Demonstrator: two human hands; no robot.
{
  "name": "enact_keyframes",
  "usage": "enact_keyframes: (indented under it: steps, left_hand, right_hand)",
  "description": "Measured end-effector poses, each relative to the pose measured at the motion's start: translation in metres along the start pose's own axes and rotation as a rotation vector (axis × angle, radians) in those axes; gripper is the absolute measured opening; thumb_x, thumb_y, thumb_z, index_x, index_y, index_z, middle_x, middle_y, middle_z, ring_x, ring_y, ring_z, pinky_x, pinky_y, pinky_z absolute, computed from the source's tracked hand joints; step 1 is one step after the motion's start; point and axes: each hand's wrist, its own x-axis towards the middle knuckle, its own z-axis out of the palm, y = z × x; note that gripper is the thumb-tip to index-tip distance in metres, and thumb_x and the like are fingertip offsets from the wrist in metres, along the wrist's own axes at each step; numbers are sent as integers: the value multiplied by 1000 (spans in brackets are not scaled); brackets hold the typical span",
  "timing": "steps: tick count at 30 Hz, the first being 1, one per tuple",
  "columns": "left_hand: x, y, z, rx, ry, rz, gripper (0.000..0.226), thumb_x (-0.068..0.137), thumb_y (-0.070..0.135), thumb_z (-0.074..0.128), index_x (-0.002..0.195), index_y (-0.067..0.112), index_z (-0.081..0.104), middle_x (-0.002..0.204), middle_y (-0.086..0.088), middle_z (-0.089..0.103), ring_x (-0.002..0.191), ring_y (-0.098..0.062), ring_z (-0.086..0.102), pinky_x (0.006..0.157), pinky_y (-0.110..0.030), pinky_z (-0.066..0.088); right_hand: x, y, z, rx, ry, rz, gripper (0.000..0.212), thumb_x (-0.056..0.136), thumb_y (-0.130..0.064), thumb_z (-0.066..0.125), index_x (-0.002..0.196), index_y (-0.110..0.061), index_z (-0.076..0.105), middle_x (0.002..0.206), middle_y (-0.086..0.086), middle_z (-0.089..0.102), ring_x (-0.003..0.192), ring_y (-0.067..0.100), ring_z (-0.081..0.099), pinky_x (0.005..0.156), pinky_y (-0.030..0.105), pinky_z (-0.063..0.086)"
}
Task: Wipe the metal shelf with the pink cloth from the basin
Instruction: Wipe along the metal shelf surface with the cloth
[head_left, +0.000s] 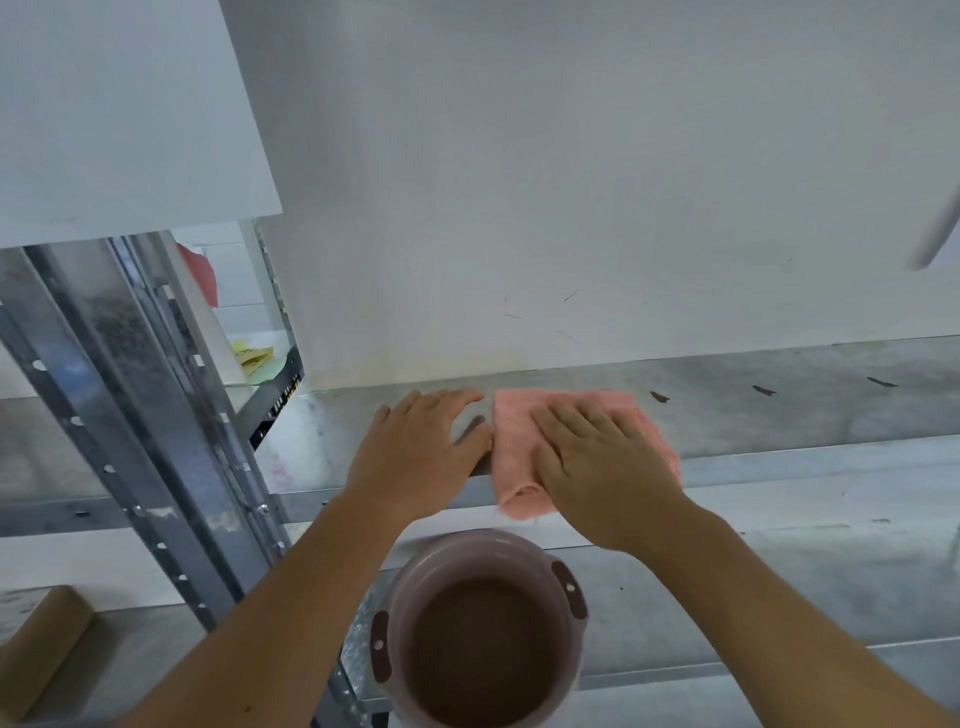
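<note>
The pink cloth (524, 441) lies flat on the metal shelf (779, 415), and its near end hangs a little over the front edge. The right hand (597, 457) presses on it with fingers spread and flat, gripping nothing. The left hand (421, 447) lies just beside the cloth on the bare metal, also open. The shelf (dull grey, with some dark marks) meets a white wall (571, 182) at its back edge. The basin (480, 634) stands on the lower shelf.
</note>
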Motion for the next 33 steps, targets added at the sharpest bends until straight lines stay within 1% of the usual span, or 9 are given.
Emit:
enact_keyframes:
  steps: [4,8,13,16,19,24,27,30,33]
  left_hand:
    - [-1,1,-1,1,-8,-4,56,101,67,30,148,41,45,151,8,53,139,-22,45,117,-50,32]
    - [-2,4,-3,10,-11,-7,62,97,72,26,147,41,45,150,8,54,139,-23,46,117,-51,33]
    - [2,5,0,18,-19,14,56,102,66,31,151,41,40,155,9,49,143,-22,42,118,-54,31]
    - [8,23,5,-31,-26,80,57,101,65,34,151,38,41,154,8,50,142,-19,42,117,-50,33]
    - [17,53,12,-49,-38,130,56,101,63,38,151,38,42,153,7,50,141,-20,42,116,-48,34]
    - [32,90,22,-62,-67,134,55,100,62,40,149,38,45,152,5,52,139,-22,44,114,-50,35]
    - [41,101,27,-97,-71,108,50,101,57,39,148,41,45,148,6,56,134,-22,49,111,-49,39]
    - [47,107,32,-116,-70,107,50,102,59,37,148,40,45,147,7,57,131,-20,52,110,-49,41]
    - [51,115,37,-88,-62,115,53,101,62,37,148,40,46,148,6,56,134,-21,50,111,-46,40]
  right_hand:
    - [33,-4,-21,145,28,37,59,114,-39,21,169,-18,18,180,5,13,167,29,9,133,56,10]
    - [47,-3,-25,92,-21,34,61,113,-36,12,171,-16,8,181,6,-1,168,30,-3,134,57,5]
    - [-3,3,-7,-3,1,19,66,109,-42,0,170,-17,0,181,6,-5,168,32,-5,135,57,6]
    - [-5,18,-11,15,-14,4,62,112,-40,9,170,-17,6,181,6,0,168,31,-2,135,56,7]
    - [6,54,-23,135,64,87,59,114,-43,22,169,-24,21,179,0,18,167,23,12,134,51,12]
    - [2,96,-28,155,78,126,58,114,-43,25,168,-25,25,178,-2,23,166,20,17,134,49,13]
    - [-23,89,-16,112,124,140,61,111,-45,12,168,-26,24,178,-3,22,166,21,16,134,50,12]
    - [-32,94,-9,-4,27,55,88,94,-47,-17,169,-17,19,181,4,9,168,29,7,134,55,10]
    - [-9,105,-27,93,39,104,61,112,-40,11,168,-18,20,181,2,11,168,25,8,133,54,13]
